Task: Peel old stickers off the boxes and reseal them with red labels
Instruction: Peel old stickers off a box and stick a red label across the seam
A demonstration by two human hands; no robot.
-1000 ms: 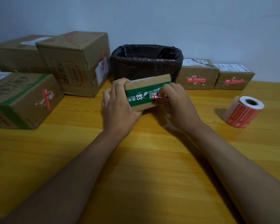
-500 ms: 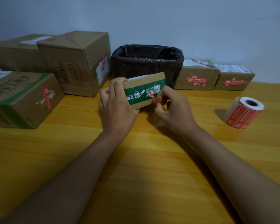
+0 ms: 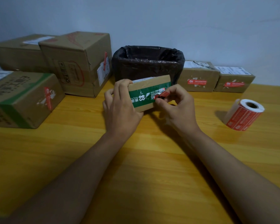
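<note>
Green-banded cardboard box (image 3: 149, 92) wears a half-peeled, curling red sticker (image 3: 162, 95).

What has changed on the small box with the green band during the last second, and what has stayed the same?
The right hand has pulled the red sticker further off the small box; more of the strip now stands free between its fingers. The left hand still holds the box's left end. The label roll, bin and other boxes have not moved.

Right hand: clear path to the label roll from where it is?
Probably yes. The label roll lies alone on the table to the right hand's outer side, nothing between. But that hand pinches the red sticker on the small box, so it must let go first.
</note>
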